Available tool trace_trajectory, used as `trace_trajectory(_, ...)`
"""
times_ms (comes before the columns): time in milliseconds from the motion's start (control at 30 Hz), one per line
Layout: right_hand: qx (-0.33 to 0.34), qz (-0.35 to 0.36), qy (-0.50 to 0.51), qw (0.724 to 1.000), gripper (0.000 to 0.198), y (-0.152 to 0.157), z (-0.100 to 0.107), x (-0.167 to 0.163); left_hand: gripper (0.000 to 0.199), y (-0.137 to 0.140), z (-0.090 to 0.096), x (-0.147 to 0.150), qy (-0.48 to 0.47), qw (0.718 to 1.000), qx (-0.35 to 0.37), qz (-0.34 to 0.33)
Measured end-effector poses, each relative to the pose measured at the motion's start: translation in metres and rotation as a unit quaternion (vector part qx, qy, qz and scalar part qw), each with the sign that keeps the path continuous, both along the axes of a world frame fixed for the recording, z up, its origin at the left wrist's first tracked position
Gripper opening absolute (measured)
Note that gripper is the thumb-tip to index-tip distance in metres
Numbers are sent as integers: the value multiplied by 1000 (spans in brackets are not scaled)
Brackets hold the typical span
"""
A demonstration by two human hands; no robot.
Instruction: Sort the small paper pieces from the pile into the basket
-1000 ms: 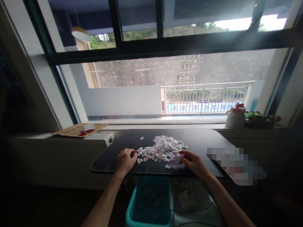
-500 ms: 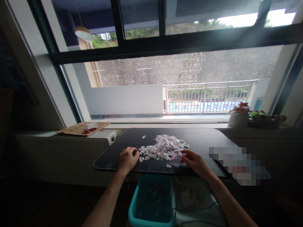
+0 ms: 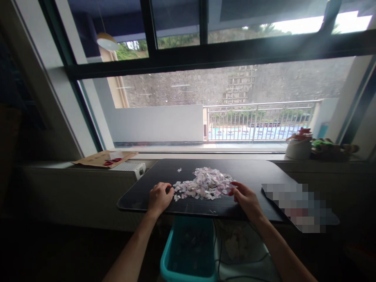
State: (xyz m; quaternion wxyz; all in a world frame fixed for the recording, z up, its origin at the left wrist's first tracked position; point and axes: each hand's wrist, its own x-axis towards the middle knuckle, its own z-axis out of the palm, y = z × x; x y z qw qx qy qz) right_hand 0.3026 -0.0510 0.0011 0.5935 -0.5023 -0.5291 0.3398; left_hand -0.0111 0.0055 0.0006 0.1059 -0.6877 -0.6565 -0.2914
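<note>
Paper scraps (image 3: 210,183), open tabletop (image 3: 258,172) beyond
Our left hand (image 3: 160,197) and right hand (image 3: 246,199) near its front edge; grips we can't tell.

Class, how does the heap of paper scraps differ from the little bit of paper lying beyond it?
Size: the heap is many scraps piled up; the little bit is tiny by comparison. Place: the heap lies between the left hand and the right hand; the little bit sits apart, farther back. Colour: the heap mixes white with pinkish scraps; the little bit looks whitish. Both lie on the black table.
</note>
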Motion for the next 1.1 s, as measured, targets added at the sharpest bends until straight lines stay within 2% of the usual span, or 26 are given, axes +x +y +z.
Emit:
trace_trajectory(100, 7, -56, -31, 998, 44, 3, -2, 6, 24, 1, -1, -1, 1, 1000, 3, -2)
trace_trajectory(300, 25, -65, -101, 992, 42, 9, -13, 4, 24, 2, -1, -2, -1, 1000, 3, -9)
trace_trajectory(400, 30, -48, -131, 990, 38, 9, -15, 4, 23, 2, -1, -2, -1, 1000, 5, -8)
trace_trajectory(500, 32, -32, -119, 992, 38, 6, -13, 3, 24, 2, -1, -2, -2, 1000, 4, -8)
trace_trajectory(667, 38, -44, -125, 991, 40, 6, -12, 2, 24, 2, -1, -2, -4, 1000, 9, -8)
trace_trajectory(833, 38, -5, -134, 990, 39, 5, -12, 2, 23, 1, -1, -1, 0, 1000, 5, -3)
trace_trajectory(967, 41, -15, -137, 990, 41, 5, -13, 1, 24, 2, -1, -2, 1, 1000, 3, -4)
trace_trajectory(1100, 40, 21, -138, 989, 41, 5, -14, 1, 25, 2, -1, -2, 3, 1000, 6, -7)
